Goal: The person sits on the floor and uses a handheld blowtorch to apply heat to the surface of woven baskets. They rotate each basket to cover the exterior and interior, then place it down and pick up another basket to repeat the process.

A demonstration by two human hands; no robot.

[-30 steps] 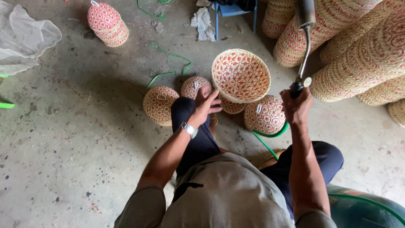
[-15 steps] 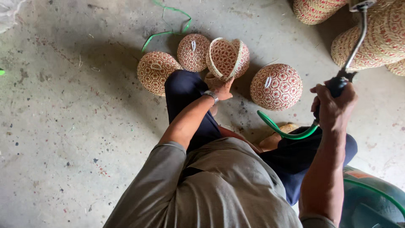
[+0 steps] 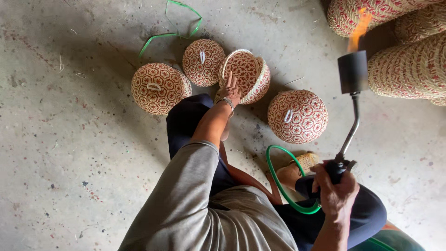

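My left hand [image 3: 231, 89] grips the lower rim of a woven red-and-cream basket [image 3: 247, 74] that stands tilted on its edge on the floor. My right hand [image 3: 335, 188] is closed around the handle of a gas torch [image 3: 351, 95]. The torch's black head points up with an orange flame [image 3: 359, 29] above it. A green hose [image 3: 278, 180] curls from the torch handle past my knee. Three domed woven lids lie around the basket: one [image 3: 160, 87] at the left, one [image 3: 201, 61] behind, one [image 3: 297, 115] at the right.
Stacks of larger woven baskets [image 3: 409, 60] fill the upper right corner, close to the flame. A green plastic strap [image 3: 174, 25] lies on the concrete floor [image 3: 69, 153] at the top. A dark green round container [image 3: 395, 239] sits at the bottom right.
The left hand has lowered the basket from open side up onto its edge among the lids. The right hand with the torch has come nearer, and a flame now shows at its head.
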